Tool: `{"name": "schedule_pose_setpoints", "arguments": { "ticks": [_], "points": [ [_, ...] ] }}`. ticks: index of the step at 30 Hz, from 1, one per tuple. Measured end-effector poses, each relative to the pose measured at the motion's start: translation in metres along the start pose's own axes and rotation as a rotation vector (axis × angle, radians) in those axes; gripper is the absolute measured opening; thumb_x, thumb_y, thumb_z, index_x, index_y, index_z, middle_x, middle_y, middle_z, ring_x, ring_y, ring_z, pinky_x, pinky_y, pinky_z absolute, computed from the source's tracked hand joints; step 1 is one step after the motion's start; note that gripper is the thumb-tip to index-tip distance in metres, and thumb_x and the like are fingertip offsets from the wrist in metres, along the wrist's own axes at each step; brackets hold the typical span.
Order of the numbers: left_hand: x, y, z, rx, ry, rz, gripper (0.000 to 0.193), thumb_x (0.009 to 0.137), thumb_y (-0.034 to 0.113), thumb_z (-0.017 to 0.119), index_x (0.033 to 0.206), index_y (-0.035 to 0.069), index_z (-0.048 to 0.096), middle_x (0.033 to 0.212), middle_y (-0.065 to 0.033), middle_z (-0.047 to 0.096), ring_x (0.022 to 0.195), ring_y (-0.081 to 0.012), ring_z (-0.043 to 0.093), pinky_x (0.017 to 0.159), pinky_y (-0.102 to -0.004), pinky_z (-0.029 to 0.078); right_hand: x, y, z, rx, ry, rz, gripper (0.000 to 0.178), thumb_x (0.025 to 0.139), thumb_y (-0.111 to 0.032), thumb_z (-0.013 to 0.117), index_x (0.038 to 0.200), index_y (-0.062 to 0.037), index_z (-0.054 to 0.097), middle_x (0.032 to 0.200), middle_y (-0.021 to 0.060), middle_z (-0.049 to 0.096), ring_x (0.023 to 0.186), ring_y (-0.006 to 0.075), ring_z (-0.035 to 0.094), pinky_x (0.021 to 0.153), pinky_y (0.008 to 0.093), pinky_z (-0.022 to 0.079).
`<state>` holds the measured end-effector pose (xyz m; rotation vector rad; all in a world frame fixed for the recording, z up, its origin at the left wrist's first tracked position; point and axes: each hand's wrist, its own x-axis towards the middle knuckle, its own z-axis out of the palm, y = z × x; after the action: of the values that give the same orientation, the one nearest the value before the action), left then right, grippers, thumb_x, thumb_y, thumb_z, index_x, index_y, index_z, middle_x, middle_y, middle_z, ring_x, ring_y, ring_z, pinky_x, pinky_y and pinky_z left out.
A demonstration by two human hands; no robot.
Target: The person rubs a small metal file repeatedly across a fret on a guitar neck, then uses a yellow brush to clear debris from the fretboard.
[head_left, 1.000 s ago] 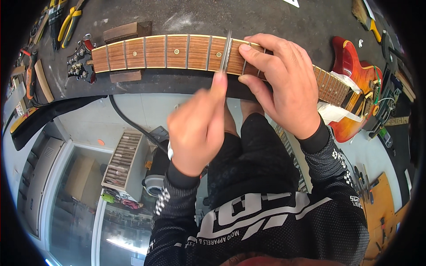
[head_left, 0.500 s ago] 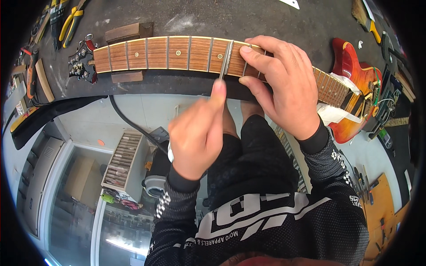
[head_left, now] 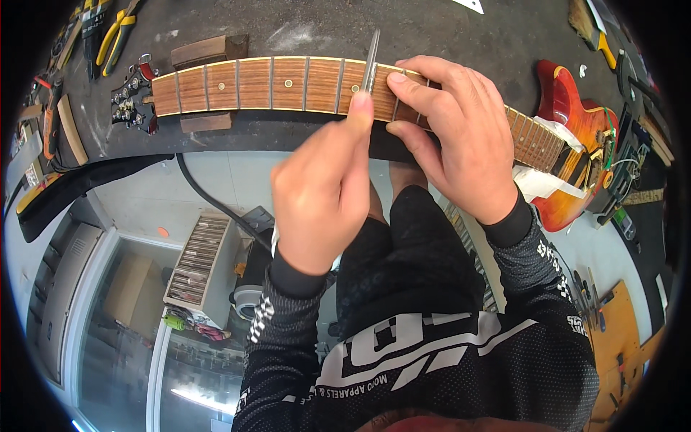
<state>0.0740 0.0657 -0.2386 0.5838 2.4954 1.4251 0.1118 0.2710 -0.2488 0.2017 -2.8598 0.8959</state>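
Guitar neck point(head_left: 325, 85) beneath right grip point(head_left: 471, 137), file point(head_left: 371, 61) in left grip point(head_left: 320, 187)

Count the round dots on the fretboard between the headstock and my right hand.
3: first dot nearest the headstock, second dot midway, third dot beside the metal tool in the left hand. The right hand may hide more.

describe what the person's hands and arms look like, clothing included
Both the left hand and the right hand are bare, without gloves. The left sleeve and right sleeve are long and black with a mesh-like texture, white checkered patches and pale lettering. Each ends in a plain black band: left cuff, right cuff.
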Motion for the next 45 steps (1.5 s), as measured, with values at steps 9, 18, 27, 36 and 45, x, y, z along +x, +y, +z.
{"name": "schedule_pose_setpoints", "arguments": {
  "ticks": [9,18,27,36,45],
  "points": [
    [-0.018,-0.002,-0.003,0.055,-0.011,-0.03,0.048,0.094,-0.015,0.074,0.139,0.001,0.076,0.079,-0.0158,0.067,0.063,-0.0294,0.067,0.063,-0.0369,0.054,0.0,-0.002,0.001,0.0,0.001,-0.001,0.051,0.086,-0.017,0.087,0.134,-0.013,0.07,0.13,0.0066,0.07,0.114,0.0306,0.07,0.104,0.0485,0.052],
    [-0.036,-0.013,0.002,0.051,0.036,0.079,0.051,0.09,-0.016,0.073,0.139,0.0,0.075,0.075,-0.0124,0.063,0.06,-0.0278,0.062,0.059,-0.0379,0.051,-0.002,0.0,0.001,-0.034,0.006,-0.001,0.053,0.085,-0.018,0.088,0.134,-0.0138,0.07,0.131,0.0058,0.07,0.115,0.0307,0.07,0.104,0.0485,0.052],
    [-0.051,-0.019,0.001,0.045,0.035,0.073,0.059,0.089,-0.016,0.073,0.144,0.002,0.074,0.073,-0.0118,0.061,0.058,-0.0269,0.06,0.057,-0.0381,0.049,-0.003,0.0,0.0,-0.057,-0.025,-0.007,0.053,0.088,-0.015,0.088,0.137,-0.0124,0.068,0.137,0.0106,0.074,0.12,0.0352,0.071,0.105,0.048,0.053],
    [-0.054,-0.022,0.001,0.044,0.044,0.084,0.059,0.089,-0.016,0.074,0.144,0.003,0.075,0.074,-0.0117,0.062,0.058,-0.027,0.06,0.057,-0.0382,0.05,-0.005,0.001,0.001,-0.068,-0.015,-0.027,0.055,0.088,-0.014,0.088,0.139,-0.0123,0.068,0.137,0.0103,0.073,0.12,0.0359,0.07,0.106,0.0477,0.052],
    [-0.073,-0.022,-0.002,0.073,0.038,0.087,0.055,0.085,-0.015,0.077,0.138,0.002,0.079,0.072,-0.0101,0.061,0.058,-0.0258,0.059,0.058,-0.0364,0.05,-0.005,0.003,0.001,-0.078,-0.003,-0.04,0.055,0.089,-0.014,0.088,0.14,-0.0119,0.067,0.137,0.0099,0.073,0.12,0.0351,0.071,0.106,0.0472,0.052]
  ]
}}
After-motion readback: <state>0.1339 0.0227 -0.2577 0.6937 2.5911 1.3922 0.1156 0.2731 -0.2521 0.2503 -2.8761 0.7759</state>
